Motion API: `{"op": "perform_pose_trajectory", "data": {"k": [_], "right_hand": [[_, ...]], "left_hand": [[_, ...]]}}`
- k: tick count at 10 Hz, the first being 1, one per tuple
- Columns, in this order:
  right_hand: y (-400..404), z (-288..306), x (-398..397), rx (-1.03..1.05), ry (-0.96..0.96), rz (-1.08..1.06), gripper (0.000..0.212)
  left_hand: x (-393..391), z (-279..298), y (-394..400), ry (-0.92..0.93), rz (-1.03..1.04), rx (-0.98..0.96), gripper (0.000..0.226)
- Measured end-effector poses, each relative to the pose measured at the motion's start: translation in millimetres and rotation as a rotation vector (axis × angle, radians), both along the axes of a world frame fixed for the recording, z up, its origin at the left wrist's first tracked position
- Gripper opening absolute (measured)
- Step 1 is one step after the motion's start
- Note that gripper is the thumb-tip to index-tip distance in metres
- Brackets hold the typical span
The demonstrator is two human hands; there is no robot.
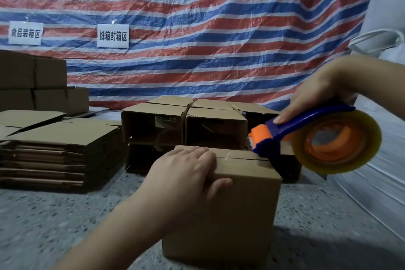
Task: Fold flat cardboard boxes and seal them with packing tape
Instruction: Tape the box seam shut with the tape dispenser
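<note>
A striped red, white and blue tarp (197, 28) hangs behind my work spot, with two white paper signs (112, 35) pinned on it. To my left a stack of flat cardboard boxes (54, 151) lies on the speckled floor (54, 221), and further back on that side more brown cartons (32, 79) are piled up. Straight ahead, just behind the box I am working on, folded boxes (184, 125) lie on their sides in two layers with their open mouths turned to me. A big white sack (381, 160) crowds my right side, close to the tape roll.

The cardboard box (230, 204) I am sealing stands on the floor right in front of me, its top flaps closed so the seam runs across the top. My left hand (186, 171) rests on the top near its left end: the fingers lie fairly straight and together over the flaps, and the thumb hooks down onto the front face. My right hand (315, 96) grips the blue handle of the tape dispenser (306, 136), fingers curled round it with one fingertip showing on top of the handle. The orange and blue head of the dispenser touches the far right corner of the box top, at the end of the seam, and the roll of clear tape (341, 142) hangs out to the right, off the box
</note>
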State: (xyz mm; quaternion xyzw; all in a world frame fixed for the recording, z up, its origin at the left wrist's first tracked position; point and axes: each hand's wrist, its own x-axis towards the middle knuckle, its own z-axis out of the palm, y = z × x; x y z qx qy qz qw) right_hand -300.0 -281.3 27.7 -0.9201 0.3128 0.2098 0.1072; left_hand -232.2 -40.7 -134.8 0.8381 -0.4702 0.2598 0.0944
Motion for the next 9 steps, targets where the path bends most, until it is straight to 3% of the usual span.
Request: {"op": "perform_pose_trajectory", "data": {"k": [1, 3, 5, 6, 9], "right_hand": [[-14.5, 7.2, 1.2, -0.084, 0.029, 0.008, 0.092], [-26.2, -0.7, 5.6, -0.034, 0.034, 0.032, 0.093], [-37.5, -4.9, 7.5, 0.027, 0.029, 0.053, 0.112], [-42.3, -7.9, 4.5, 0.073, 0.002, 0.066, 0.115], [-71.0, 5.3, -25.1, 0.055, 0.047, 0.001, 0.106]], "left_hand": [[-0.5, 1.3, -1.6, 0.019, 0.013, 0.046, 0.075], [-3.3, 17.1, -14.3, 0.034, 0.063, 0.109, 0.072], [-22.4, 3.4, -61.2, 0.036, -0.061, 0.023, 0.087], [-21.5, -10.1, -67.0, -0.06, -0.021, 0.02, 0.088], [-17.2, -11.6, -64.9, -0.067, -0.057, -0.034, 0.081]]}}
